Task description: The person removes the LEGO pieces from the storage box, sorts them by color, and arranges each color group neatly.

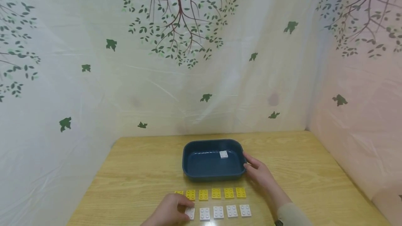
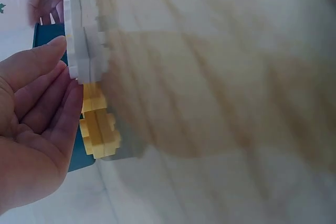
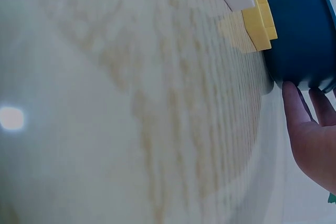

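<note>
My left hand (image 1: 172, 209) is at the left end of a row of white toy bricks and pinches the leftmost white brick (image 1: 190, 213) between thumb and fingers. The left wrist view shows that thumb and the fingertips meeting the row's near white brick (image 2: 79, 66). On the right, my right hand (image 1: 261, 175) touches the right end wall of a dark blue tray (image 1: 214, 178) with fairly straight fingers. Inside the tray lies one white brick (image 1: 223, 154). From the right wrist side, the fingers (image 3: 296, 106) rest against the tray's outer wall (image 3: 296, 40).
A row of yellow bricks (image 1: 216, 193) lies between the tray and the white row; the left hand partly covers its left end. Several more white bricks (image 1: 218, 212) continue rightward. Behind the wooden table (image 1: 141, 163) hangs a leaf-patterned curtain (image 1: 157, 97).
</note>
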`<action>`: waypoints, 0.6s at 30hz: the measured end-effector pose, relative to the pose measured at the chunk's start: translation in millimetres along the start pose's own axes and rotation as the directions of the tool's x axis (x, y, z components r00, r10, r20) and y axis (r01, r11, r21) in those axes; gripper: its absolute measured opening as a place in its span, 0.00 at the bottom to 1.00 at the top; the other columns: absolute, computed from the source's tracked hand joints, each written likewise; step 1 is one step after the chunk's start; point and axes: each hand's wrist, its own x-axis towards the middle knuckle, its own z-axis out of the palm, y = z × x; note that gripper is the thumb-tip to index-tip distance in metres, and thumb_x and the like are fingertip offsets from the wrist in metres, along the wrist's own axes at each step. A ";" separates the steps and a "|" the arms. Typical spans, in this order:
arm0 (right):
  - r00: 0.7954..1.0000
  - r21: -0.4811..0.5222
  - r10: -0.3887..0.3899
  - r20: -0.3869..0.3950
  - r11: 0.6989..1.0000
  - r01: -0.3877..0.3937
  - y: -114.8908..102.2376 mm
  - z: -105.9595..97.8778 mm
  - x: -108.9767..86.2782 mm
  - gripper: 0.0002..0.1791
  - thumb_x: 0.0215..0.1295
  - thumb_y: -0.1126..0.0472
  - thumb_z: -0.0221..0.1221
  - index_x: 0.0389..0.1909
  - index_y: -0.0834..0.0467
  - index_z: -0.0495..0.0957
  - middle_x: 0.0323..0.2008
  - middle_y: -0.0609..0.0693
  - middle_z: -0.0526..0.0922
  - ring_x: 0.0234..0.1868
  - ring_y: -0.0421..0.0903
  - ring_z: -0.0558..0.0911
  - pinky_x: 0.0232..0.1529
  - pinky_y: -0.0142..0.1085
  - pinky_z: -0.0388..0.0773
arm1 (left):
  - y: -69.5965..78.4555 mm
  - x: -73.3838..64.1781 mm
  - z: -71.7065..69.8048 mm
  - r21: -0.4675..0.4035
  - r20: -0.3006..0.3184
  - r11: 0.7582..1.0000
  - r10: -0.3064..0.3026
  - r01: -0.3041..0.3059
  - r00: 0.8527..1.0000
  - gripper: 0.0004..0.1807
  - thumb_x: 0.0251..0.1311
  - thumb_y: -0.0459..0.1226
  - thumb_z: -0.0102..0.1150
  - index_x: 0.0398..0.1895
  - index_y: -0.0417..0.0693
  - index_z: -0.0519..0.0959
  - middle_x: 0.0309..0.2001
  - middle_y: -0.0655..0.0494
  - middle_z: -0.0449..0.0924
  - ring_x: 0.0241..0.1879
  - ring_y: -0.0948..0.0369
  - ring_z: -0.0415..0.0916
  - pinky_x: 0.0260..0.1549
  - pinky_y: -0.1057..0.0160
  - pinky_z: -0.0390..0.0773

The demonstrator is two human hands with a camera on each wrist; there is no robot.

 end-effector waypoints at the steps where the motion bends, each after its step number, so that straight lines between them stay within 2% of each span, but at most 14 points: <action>1: 1.000 -0.002 0.000 0.000 1.000 0.000 0.0 0.0 0.0 0.30 0.72 0.59 0.56 0.73 0.50 0.64 0.73 0.55 0.61 0.75 0.58 0.55 0.69 0.52 0.56 | 1.1 -0.2 -0.9 0.001 -0.007 1.000 0.019 -0.019 1.000 0.16 0.45 0.34 0.75 0.41 0.51 0.88 0.40 0.64 0.84 0.42 0.65 0.77 0.46 0.57 0.77; 4: 1.000 0.001 0.004 -0.005 1.000 -0.004 -0.5 0.2 -0.6 0.30 0.72 0.60 0.56 0.73 0.50 0.64 0.73 0.55 0.61 0.74 0.58 0.55 0.69 0.52 0.57 | 5.2 2.6 -4.6 0.002 -0.049 0.993 0.114 -0.114 0.992 0.15 0.48 0.34 0.74 0.42 0.46 0.87 0.40 0.59 0.85 0.40 0.64 0.79 0.42 0.61 0.79; 8: 1.000 0.005 0.011 -0.004 1.000 -0.011 -1.1 -0.3 -1.7 0.30 0.72 0.59 0.56 0.73 0.49 0.65 0.73 0.55 0.61 0.74 0.58 0.55 0.68 0.53 0.58 | 14.8 14.5 -8.7 -0.021 -0.122 0.971 0.232 -0.237 0.965 0.15 0.49 0.32 0.73 0.43 0.38 0.85 0.41 0.48 0.85 0.39 0.57 0.82 0.39 0.65 0.81; 11: 1.000 0.012 0.015 0.000 1.000 -0.015 -0.8 -0.7 -2.5 0.30 0.72 0.59 0.56 0.73 0.49 0.65 0.73 0.55 0.61 0.74 0.58 0.55 0.69 0.53 0.58 | 28.2 26.6 -10.9 -0.054 -0.154 0.972 0.217 -0.227 0.964 0.16 0.51 0.32 0.72 0.45 0.38 0.85 0.42 0.49 0.85 0.40 0.54 0.82 0.40 0.66 0.80; 15: 1.000 0.029 0.012 -0.005 1.000 -0.012 0.3 -0.5 -3.2 0.29 0.72 0.60 0.57 0.73 0.50 0.65 0.73 0.55 0.62 0.74 0.57 0.56 0.68 0.52 0.59 | 49.0 48.1 -12.4 -0.060 -0.184 0.983 0.162 -0.175 0.970 0.15 0.57 0.37 0.70 0.47 0.43 0.85 0.43 0.57 0.85 0.42 0.59 0.80 0.42 0.66 0.79; 18: 1.000 0.022 0.006 -0.002 1.000 -0.006 0.6 0.1 -3.7 0.29 0.72 0.60 0.56 0.73 0.50 0.65 0.73 0.55 0.62 0.74 0.58 0.56 0.69 0.52 0.58 | 62.7 66.5 -12.1 -0.078 -0.199 0.984 0.141 -0.159 0.970 0.14 0.58 0.39 0.69 0.47 0.46 0.85 0.43 0.59 0.85 0.42 0.62 0.80 0.42 0.63 0.80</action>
